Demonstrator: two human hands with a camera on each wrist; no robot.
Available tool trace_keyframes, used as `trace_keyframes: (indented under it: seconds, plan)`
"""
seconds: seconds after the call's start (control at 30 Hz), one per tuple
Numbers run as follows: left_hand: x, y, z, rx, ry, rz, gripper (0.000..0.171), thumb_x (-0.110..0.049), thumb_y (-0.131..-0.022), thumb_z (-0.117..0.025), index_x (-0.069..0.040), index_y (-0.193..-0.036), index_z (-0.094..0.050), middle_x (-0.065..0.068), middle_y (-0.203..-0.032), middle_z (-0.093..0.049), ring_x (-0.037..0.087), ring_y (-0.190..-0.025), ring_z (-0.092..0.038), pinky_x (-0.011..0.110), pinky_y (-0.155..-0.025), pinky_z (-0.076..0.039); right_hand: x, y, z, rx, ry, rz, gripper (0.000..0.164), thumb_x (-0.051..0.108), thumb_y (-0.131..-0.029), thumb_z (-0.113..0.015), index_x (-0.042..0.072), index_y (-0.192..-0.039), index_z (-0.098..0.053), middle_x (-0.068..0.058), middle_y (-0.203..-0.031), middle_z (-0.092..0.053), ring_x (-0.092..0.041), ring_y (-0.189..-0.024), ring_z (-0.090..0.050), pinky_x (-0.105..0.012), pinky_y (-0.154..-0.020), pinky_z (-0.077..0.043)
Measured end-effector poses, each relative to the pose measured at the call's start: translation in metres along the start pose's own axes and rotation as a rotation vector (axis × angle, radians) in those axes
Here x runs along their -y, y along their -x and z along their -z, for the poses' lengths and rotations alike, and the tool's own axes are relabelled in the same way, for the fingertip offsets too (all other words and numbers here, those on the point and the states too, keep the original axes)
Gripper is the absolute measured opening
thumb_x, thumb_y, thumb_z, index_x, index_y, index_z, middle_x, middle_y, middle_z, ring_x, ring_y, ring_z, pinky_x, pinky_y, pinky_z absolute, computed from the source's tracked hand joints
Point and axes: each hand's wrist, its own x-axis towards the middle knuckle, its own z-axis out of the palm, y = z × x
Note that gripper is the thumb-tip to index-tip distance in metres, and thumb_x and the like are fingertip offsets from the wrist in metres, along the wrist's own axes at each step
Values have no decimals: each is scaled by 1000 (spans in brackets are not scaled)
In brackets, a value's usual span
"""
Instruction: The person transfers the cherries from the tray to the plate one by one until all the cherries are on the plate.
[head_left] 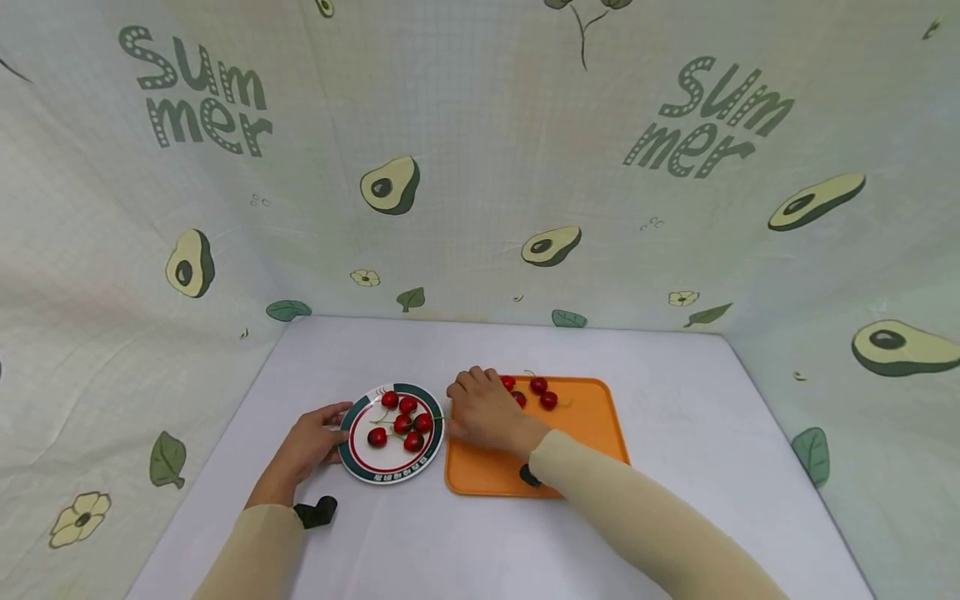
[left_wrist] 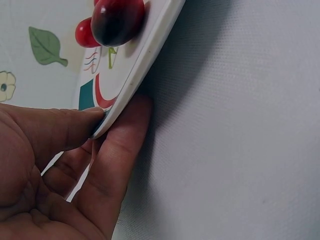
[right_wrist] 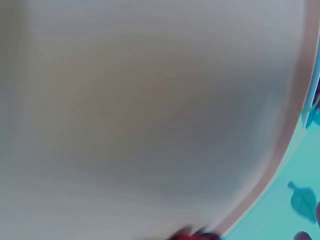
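My left hand (head_left: 313,437) pinches the left rim of a round plate (head_left: 375,467), thumb on top and fingers beneath, with that edge tilted off the table in the left wrist view. Several red cherries (head_left: 402,424) with green stems lie on the plate. Over the left part of an orange tray (head_left: 596,425) is my right hand (head_left: 487,410), fingers bent downward beside more cherries (head_left: 549,401) near the tray's far edge. Whether those fingers hold a cherry is hidden; the right wrist view is blurred, with one dark red cherry (right_wrist: 192,236) at its bottom edge.
Plate and tray stand side by side on a white table (head_left: 375,542). Behind and at the sides hangs a pale cloth (head_left: 465,125) printed with avocados, leaves and lettering. A black wrist piece (head_left: 317,512) shows by the left sleeve.
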Motion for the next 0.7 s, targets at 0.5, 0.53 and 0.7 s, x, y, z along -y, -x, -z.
trace_keyframes:
  seconds: [0.5,0.53,0.7]
  plan:
    - [2,-2,0,7,6,-6,62,0,-100,-61,-9,-159,-45,26,-149,-47,22,-93,-63,30,-70,-60,-64,55,5,-127,-52,-118,37,32,-93,-76,6,-117,-64,-10,-114,-61,-31,-107,-51,-49,-96,-42]
    - [2,-2,0,7,6,-5,62,0,-100,-61,-9,-159,-45,26,-149,-47,22,-94,-63,30,-70,-60,-67,59,5,-125,-45,-131,37,32,-93,-76,6,-117,-65,-11,-114,-61,-31,-108,-51,-49,-97,-42]
    - [3,-4,-1,3,2,8,61,-1,-100,-61,-10,-159,-46,25,-149,-48,23,-94,-63,31,-70,-60,-83,78,7,-118,-7,-180,42,33,-93,-77,3,-120,-66,-13,-116,-62,-34,-110,-53,-52,-99,-44]
